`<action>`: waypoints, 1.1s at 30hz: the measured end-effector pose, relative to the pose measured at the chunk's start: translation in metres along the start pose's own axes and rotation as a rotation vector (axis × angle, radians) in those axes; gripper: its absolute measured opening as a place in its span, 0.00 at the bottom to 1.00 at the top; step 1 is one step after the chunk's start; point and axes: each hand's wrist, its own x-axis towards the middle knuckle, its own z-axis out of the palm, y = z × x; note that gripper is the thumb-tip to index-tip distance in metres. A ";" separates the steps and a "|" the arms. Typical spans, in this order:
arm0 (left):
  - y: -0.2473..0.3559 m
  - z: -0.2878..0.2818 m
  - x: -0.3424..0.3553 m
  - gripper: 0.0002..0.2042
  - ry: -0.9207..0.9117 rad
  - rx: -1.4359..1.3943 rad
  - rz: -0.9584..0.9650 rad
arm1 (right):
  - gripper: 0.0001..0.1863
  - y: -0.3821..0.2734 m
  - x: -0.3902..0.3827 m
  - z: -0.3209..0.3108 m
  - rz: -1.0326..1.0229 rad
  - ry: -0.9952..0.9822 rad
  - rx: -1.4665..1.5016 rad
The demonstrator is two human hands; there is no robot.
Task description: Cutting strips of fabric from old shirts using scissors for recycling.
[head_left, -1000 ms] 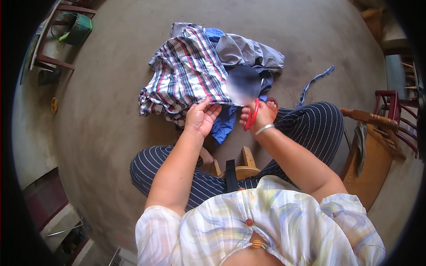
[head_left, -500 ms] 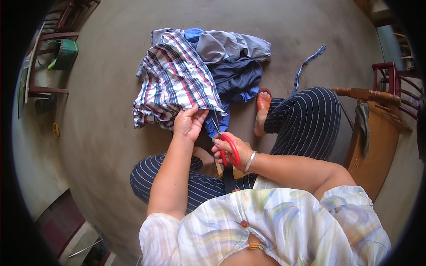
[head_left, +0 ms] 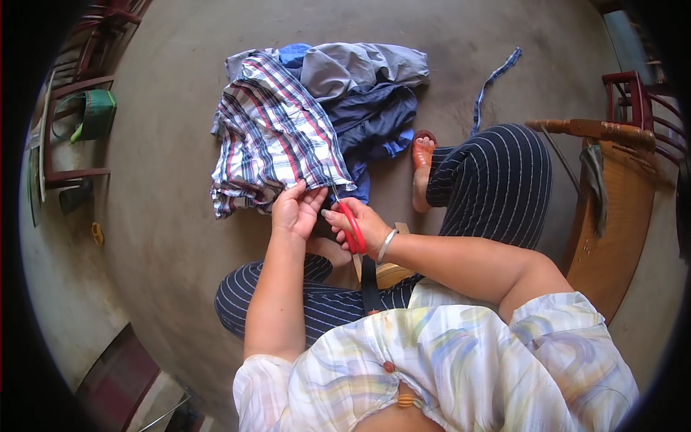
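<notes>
My left hand [head_left: 294, 210] pinches the lower hem of a white, navy and red plaid cloth [head_left: 269, 133], palm turned up. My right hand [head_left: 360, 227] grips red-handled scissors [head_left: 355, 230], their metal blades reaching up into that hem, just right of my left fingers. The plaid cloth lies over a pile of grey fabric [head_left: 360, 66], dark navy fabric [head_left: 371, 119] and bright blue fabric [head_left: 399, 142] on the floor between my bent legs. A narrow blue strip of cloth [head_left: 492, 84] lies apart to the right of the pile.
Beside my right knee is a wooden board with a turned rail [head_left: 601, 237], a grey rag hanging on it, and a red chair [head_left: 625, 97] behind. At the left stand dark wooden chairs [head_left: 75, 173] with a green basket [head_left: 96, 115]. A wooden stool [head_left: 389, 273] shows between my legs.
My right hand dropped down and left, swinging the scissors upright, then moved slightly up so the blades meet the plaid hem. The view shifted, and my left hand still holds the hem.
</notes>
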 end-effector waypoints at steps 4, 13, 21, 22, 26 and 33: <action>0.001 -0.001 0.002 0.06 -0.008 0.017 -0.021 | 0.21 0.002 0.001 0.000 -0.011 0.023 -0.033; 0.001 -0.002 0.004 0.05 -0.004 0.018 -0.047 | 0.18 -0.002 0.000 0.001 -0.050 0.046 -0.080; 0.001 -0.003 0.003 0.06 0.016 0.036 -0.019 | 0.20 -0.001 -0.002 0.001 -0.043 0.035 -0.034; 0.002 -0.003 0.003 0.06 -0.009 0.037 -0.019 | 0.17 0.000 -0.001 0.000 -0.101 0.013 -0.066; 0.003 -0.004 0.003 0.04 0.015 0.049 -0.006 | 0.14 0.007 0.006 -0.003 -0.278 0.002 -0.232; 0.004 -0.008 0.004 0.03 0.020 0.045 -0.012 | 0.14 0.011 0.009 -0.005 -0.371 0.017 -0.342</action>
